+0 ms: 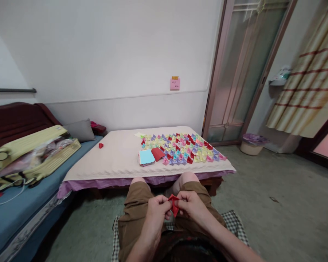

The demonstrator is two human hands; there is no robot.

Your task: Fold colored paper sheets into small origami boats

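Above my lap, a small piece of folded red paper [174,206] is pinched between both hands. My left hand [159,209] grips its left side with thumb and fingers. On its right side, my right hand [190,204] holds it the same way. Beyond my knees, a stack of square paper [147,157] with a light blue sheet on top lies on the covered table [117,153]. Red paper [157,154] rests against the stack's right side. Many small folded paper pieces [180,147] in several colours spread over the table's right half.
A single red folded piece [101,145] sits at the table's left. An open yellow suitcase [43,153] lies on the blue bed [51,182] to the left. A lidless bin [252,145] with a purple liner stands by the glass door [243,72]. A pink note [175,84] hangs on the wall.
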